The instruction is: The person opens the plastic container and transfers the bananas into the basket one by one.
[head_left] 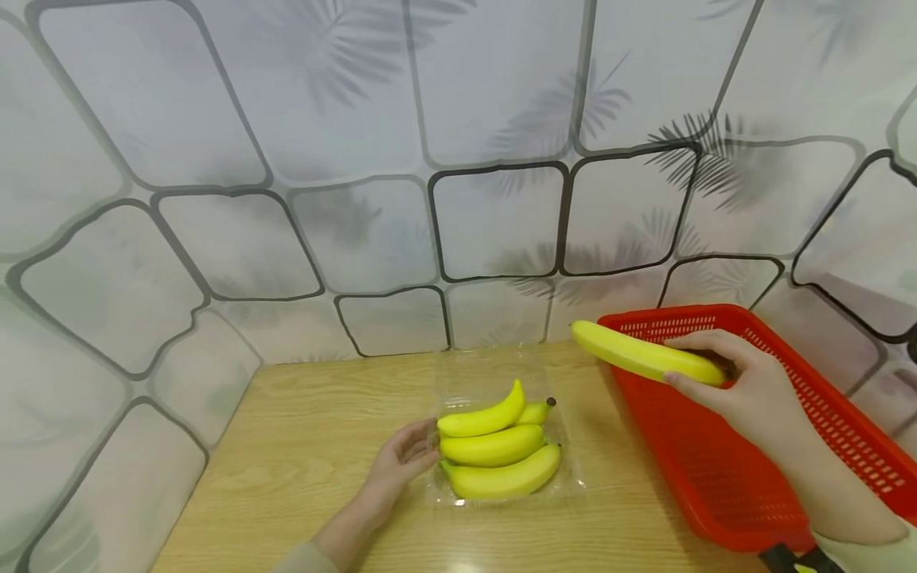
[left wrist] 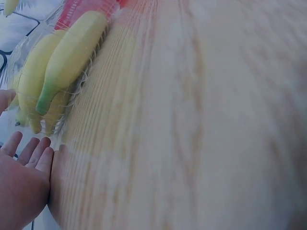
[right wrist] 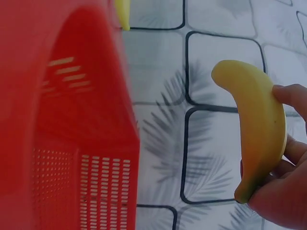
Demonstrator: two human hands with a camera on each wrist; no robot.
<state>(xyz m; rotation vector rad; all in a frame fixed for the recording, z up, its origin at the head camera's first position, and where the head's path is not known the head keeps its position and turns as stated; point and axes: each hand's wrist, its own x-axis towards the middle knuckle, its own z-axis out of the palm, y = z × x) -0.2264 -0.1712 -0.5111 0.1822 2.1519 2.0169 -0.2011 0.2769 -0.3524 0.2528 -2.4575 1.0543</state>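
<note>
My right hand [head_left: 755, 394] grips a yellow banana [head_left: 637, 354] above the near-left part of a red basket [head_left: 688, 497]. In the right wrist view, thumb and fingers hold this banana [right wrist: 261, 120] toward its greenish stem end. Several more bananas [head_left: 494, 447] lie side by side in a clear plastic container [head_left: 573, 477] on the table, its transparent lid [head_left: 487, 374] raised at the back. At the container's left side is my left hand [head_left: 394, 468], fingers relaxed against or very near its edge. The left wrist view shows those fingers extended beside the container; contact is hard to tell.
The perforated red basket stands on the right, its rim rising above the wooden table [head_left: 308, 430]. A patterned wall covering [head_left: 380, 231] borders the table at the back and sides. A dark object [head_left: 795, 557] shows at the lower right.
</note>
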